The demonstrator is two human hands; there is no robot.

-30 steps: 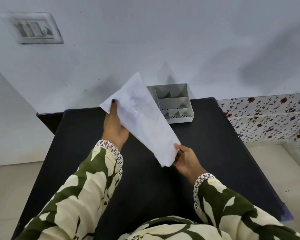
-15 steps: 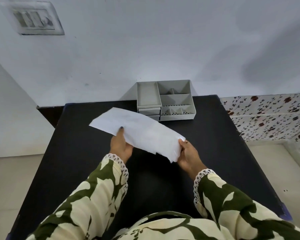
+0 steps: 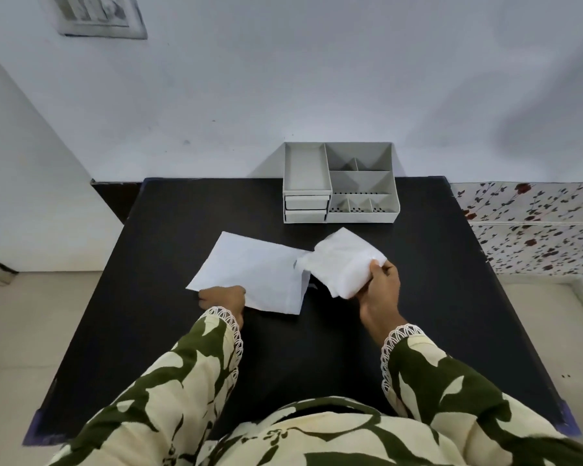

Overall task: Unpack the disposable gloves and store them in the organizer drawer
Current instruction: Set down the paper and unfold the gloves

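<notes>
Since half a second ago, we have drawn the folded white wad of disposable gloves (image 3: 345,262) out of the flat white paper packet (image 3: 254,272), now lying on the black surface (image 3: 148,331). Our left hand (image 3: 223,296) pins the packet's near corner, its grip hidden. Our right hand (image 3: 381,286) clutches the wad just right of the packet, its long axis slanting from far-left to near-right, in front of the grey plastic organizer with drawers (image 3: 340,183).

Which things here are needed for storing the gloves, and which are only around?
Needed:
- flat white paper packet, held by the left hand
- white folded bundle of gloves, gripped by the right hand
- grey plastic organizer with small drawers

Only around:
- black table
- wall switch plate
- floral tiles
</notes>
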